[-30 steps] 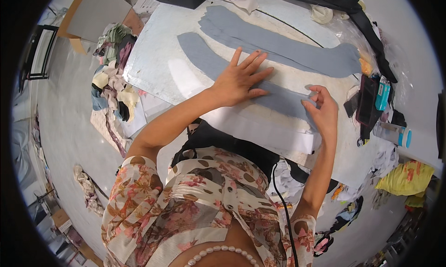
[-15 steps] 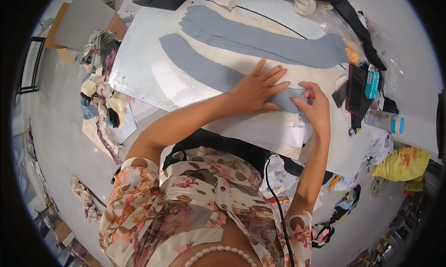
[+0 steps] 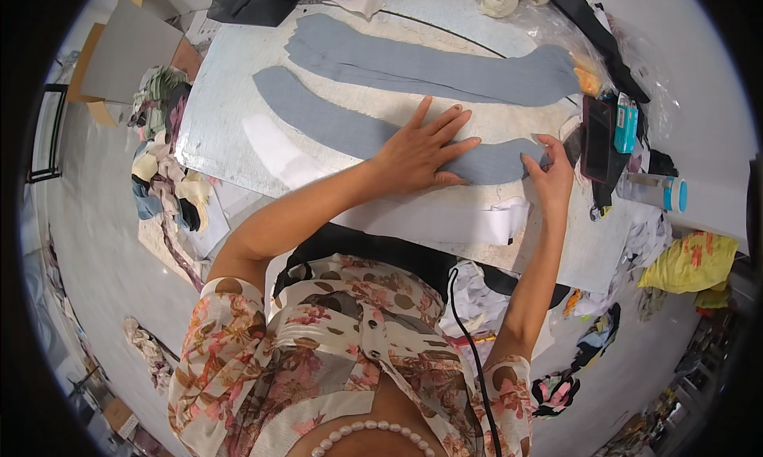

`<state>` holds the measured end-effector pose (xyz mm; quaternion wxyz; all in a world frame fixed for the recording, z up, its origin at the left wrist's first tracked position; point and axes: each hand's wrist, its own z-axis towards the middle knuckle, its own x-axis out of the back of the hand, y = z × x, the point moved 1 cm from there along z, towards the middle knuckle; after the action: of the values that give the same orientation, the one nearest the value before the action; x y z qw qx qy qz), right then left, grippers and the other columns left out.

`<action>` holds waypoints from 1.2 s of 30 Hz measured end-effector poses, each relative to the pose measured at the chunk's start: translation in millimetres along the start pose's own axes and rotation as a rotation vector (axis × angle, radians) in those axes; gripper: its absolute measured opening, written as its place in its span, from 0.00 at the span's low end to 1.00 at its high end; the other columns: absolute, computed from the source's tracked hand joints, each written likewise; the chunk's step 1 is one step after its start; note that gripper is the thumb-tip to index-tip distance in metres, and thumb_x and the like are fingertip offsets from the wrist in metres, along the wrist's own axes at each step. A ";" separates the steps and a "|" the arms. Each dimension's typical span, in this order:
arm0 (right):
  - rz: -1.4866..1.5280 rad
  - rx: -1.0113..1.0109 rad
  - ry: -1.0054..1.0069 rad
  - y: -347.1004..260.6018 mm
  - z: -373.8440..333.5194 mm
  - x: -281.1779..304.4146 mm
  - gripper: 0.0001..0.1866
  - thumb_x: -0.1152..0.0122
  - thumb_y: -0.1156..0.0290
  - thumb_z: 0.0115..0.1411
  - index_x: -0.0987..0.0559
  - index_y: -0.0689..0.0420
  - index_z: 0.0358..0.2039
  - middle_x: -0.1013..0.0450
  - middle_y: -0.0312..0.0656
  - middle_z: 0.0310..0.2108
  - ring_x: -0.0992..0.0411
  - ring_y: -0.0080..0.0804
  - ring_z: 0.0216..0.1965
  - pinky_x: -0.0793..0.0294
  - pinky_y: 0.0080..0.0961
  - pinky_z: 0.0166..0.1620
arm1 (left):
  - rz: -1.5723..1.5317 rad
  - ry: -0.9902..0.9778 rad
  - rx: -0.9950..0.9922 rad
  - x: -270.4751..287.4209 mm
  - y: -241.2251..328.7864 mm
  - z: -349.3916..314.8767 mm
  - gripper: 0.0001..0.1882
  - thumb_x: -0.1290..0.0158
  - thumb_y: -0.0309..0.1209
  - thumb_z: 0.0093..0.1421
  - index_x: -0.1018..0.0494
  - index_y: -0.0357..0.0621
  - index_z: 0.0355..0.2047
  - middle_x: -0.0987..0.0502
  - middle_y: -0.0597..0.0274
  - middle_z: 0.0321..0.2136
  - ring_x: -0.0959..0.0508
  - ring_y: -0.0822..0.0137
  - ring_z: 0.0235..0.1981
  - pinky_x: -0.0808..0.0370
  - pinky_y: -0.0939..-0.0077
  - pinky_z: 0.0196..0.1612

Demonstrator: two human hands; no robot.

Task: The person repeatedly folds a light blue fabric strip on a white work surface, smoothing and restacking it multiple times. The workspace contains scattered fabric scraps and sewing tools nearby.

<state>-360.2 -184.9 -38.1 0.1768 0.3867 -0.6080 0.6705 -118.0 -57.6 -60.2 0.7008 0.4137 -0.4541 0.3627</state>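
A curved grey-blue fabric strip (image 3: 318, 121) lies across the pale board, its right end spread out flat. My left hand (image 3: 421, 152) presses on its middle, palm down with fingers spread. At the strip's right end my right hand (image 3: 552, 173) has thumb and forefinger bent around the edge, gripping the cloth. Beyond it is a larger grey-blue fabric piece (image 3: 429, 70), creased along its length. A white strip (image 3: 445, 221) lies on the near side of my hands, and another white piece (image 3: 274, 151) shows left of my left forearm.
On the right of the board (image 3: 218, 111) are a dark phone (image 3: 597, 139), a small teal box (image 3: 625, 125) and a clear bottle with a blue cap (image 3: 676, 195). Black cloth (image 3: 262, 0) runs along the far edge. Fabric scraps (image 3: 163, 179) heap at the left.
My right hand has drawn the strip's right end outward, and the end that was bunched now lies flatter. My left hand stays pressed on the strip. The whole view has shifted slightly.
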 end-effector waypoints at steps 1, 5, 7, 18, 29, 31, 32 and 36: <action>-0.051 0.026 0.053 -6.7 -1.4 1.5 0.23 0.30 0.75 0.50 0.24 0.57 0.48 0.24 0.39 0.34 0.29 0.22 0.31 0.29 0.20 0.36 | 0.012 0.016 -0.003 -0.9 -1.0 -1.9 0.35 0.59 0.59 0.63 0.40 0.52 0.64 0.47 0.48 0.67 0.50 0.53 0.70 0.63 0.42 0.69; 0.289 0.088 0.118 -17.1 -2.1 7.7 0.17 0.33 0.74 0.55 0.23 0.59 0.45 0.26 0.34 0.31 0.33 0.17 0.28 0.32 0.17 0.33 | 0.043 0.008 -0.003 0.8 -1.1 -4.2 0.36 0.61 0.60 0.64 0.40 0.52 0.64 0.46 0.47 0.67 0.49 0.52 0.70 0.62 0.41 0.68; 0.524 0.057 0.018 -8.8 3.8 -2.1 0.11 0.36 0.73 0.59 0.22 0.62 0.41 0.27 0.29 0.29 0.35 0.14 0.27 0.37 0.13 0.31 | 0.032 -0.037 0.014 5.3 1.5 -1.7 0.35 0.58 0.58 0.64 0.41 0.53 0.65 0.48 0.49 0.68 0.51 0.53 0.70 0.63 0.43 0.69; 0.347 0.102 -0.036 -61.8 -56.5 -0.3 0.03 0.39 0.77 0.59 0.21 0.61 0.34 0.29 0.28 0.27 0.35 0.13 0.26 0.37 0.12 0.30 | -0.094 0.153 0.080 16.8 -7.4 -14.9 0.33 0.55 0.52 0.65 0.42 0.55 0.66 0.45 0.52 0.67 0.49 0.53 0.70 0.59 0.44 0.69; 0.422 0.468 -0.406 -185.6 -120.0 -124.4 0.05 0.35 0.79 0.53 0.22 0.60 0.30 0.25 0.40 0.27 0.28 0.30 0.22 0.30 0.23 0.26 | -0.236 0.784 0.888 112.5 -78.4 -204.3 0.15 0.48 0.29 0.64 0.24 0.47 0.50 0.24 0.55 0.52 0.32 0.54 0.62 0.38 0.60 0.63; 0.323 0.488 -0.421 -194.1 -113.3 -144.8 0.06 0.34 0.77 0.52 0.23 0.60 0.31 0.25 0.41 0.28 0.27 0.33 0.24 0.29 0.26 0.28 | -0.252 0.812 0.924 104.7 -73.6 -218.4 0.14 0.47 0.31 0.63 0.23 0.47 0.48 0.23 0.56 0.50 0.32 0.52 0.61 0.43 0.50 0.64; 0.271 0.497 -0.427 -197.8 -110.3 -153.4 0.07 0.34 0.77 0.51 0.23 0.60 0.31 0.24 0.41 0.29 0.26 0.35 0.25 0.28 0.27 0.29 | -0.221 0.794 0.902 101.0 -71.1 -223.0 0.14 0.47 0.31 0.62 0.23 0.48 0.48 0.23 0.56 0.50 0.32 0.52 0.61 0.43 0.50 0.64; 0.089 0.594 -0.406 -206.0 -103.5 -177.3 0.11 0.31 0.73 0.50 0.24 0.58 0.32 0.26 0.41 0.32 0.25 0.40 0.32 0.27 0.32 0.34 | -0.100 0.633 0.814 87.5 -63.2 -218.2 0.15 0.44 0.32 0.60 0.23 0.51 0.48 0.25 0.54 0.52 0.35 0.51 0.63 0.48 0.45 0.65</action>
<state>-132.6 -4.2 -24.4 -0.0970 0.5196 -0.4256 0.7345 39.6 127.4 -47.6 0.6028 0.5439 -0.0215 0.5834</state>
